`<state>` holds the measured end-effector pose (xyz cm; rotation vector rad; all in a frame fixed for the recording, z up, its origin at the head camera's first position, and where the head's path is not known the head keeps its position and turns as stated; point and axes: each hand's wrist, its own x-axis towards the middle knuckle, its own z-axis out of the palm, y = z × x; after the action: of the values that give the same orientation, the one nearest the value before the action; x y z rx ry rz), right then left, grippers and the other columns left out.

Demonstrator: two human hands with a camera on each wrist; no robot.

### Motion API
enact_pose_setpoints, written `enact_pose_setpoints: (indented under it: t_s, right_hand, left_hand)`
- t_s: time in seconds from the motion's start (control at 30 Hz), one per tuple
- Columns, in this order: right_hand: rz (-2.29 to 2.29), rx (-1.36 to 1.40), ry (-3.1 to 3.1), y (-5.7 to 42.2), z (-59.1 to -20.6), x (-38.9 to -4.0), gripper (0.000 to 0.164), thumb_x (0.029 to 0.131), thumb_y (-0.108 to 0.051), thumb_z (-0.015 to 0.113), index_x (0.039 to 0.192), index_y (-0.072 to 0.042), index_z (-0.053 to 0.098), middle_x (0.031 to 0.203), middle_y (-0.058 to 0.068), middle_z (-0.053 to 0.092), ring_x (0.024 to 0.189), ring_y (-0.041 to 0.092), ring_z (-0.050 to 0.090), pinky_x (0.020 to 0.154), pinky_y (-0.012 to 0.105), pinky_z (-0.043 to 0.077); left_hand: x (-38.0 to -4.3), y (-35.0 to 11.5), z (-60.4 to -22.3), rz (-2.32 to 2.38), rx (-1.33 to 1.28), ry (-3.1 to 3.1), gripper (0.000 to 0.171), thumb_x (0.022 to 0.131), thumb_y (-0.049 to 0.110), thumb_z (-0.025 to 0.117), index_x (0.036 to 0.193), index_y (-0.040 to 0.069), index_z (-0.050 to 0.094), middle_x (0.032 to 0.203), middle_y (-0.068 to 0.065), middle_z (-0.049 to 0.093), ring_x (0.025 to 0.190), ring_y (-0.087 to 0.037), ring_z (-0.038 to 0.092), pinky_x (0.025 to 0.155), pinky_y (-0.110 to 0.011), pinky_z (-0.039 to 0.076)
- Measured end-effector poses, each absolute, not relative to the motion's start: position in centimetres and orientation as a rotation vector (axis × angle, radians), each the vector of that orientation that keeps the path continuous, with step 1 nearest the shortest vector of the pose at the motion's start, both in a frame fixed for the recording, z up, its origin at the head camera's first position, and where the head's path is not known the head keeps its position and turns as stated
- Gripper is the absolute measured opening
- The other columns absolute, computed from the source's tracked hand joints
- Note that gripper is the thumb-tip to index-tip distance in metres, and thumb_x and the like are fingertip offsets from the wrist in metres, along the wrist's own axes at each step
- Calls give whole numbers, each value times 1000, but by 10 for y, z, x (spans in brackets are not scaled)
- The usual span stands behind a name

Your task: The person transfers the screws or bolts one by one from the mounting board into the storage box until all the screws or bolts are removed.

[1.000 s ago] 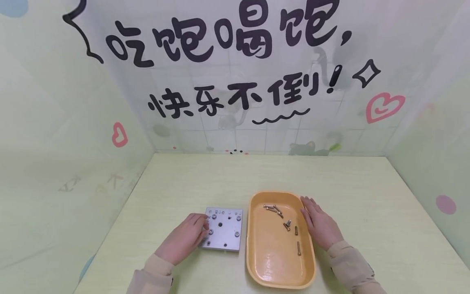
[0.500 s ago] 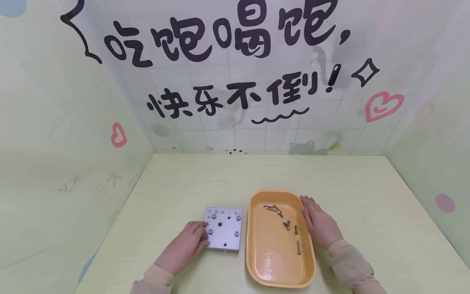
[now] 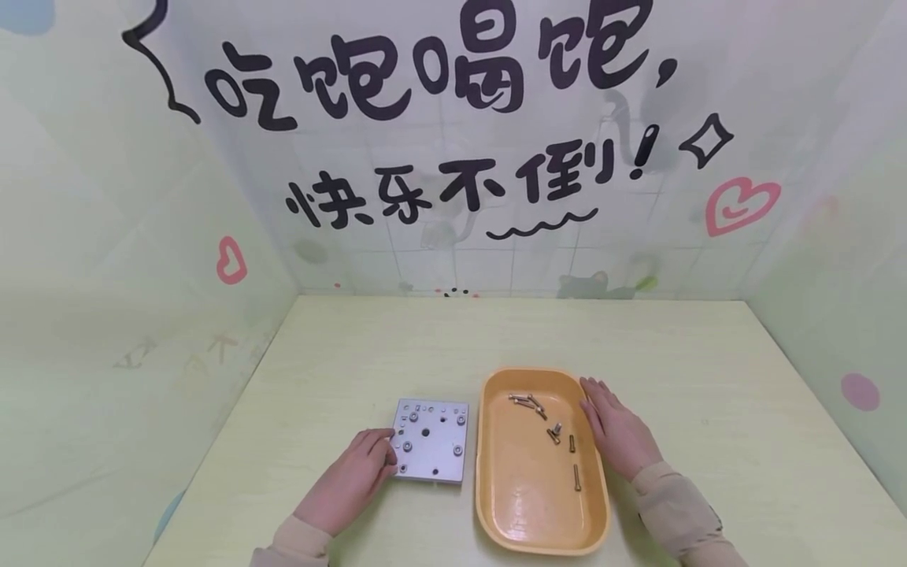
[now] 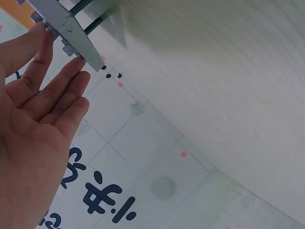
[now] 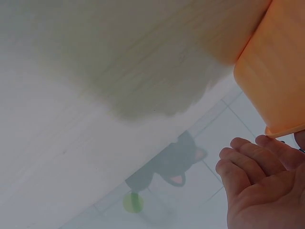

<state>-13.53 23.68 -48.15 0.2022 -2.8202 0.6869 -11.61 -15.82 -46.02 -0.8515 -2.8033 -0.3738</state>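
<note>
A square silver metal plate [image 3: 439, 441] lies left of centre on the table, with several socket-head screws [image 3: 457, 451] in its holes. In the left wrist view threaded screw shanks [image 4: 94, 25] jut from its underside. My left hand [image 3: 354, 476] is at the plate's left edge, fingertips right at it, fingers fairly straight. To the right stands an orange plastic tray [image 3: 520, 504] with several loose screws [image 3: 527, 402] inside. My right hand [image 3: 623, 433] rests against the tray's right rim, fingers extended along the outside and thumb at the rim.
A pale wooden table [image 3: 397, 339] carries everything. A printed back wall [image 3: 453, 260] with black lettering closes off the far side. Side walls [image 3: 836, 339] stand at left and right. The tray sits close beside the plate, a narrow gap between them.
My left hand has drawn back leftward from over the plate's left part to its edge, uncovering a hole and a screw there. My right hand and the tray have stayed put.
</note>
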Motion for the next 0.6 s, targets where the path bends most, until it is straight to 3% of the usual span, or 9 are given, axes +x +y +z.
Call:
enact_pose_setpoints:
  t_s: [0.6]
  right_hand:
    - [707,193,-2834,236,-480,-135,44,104,-19,49,143,0,47,144,25,49,133,44,46,100,62,48]
  left_hand:
    - [-122,-158,-466,-346,-801,-2831,12,88,10,72,90,6,61,125,-15,61,122,-29,56,107,-38,50]
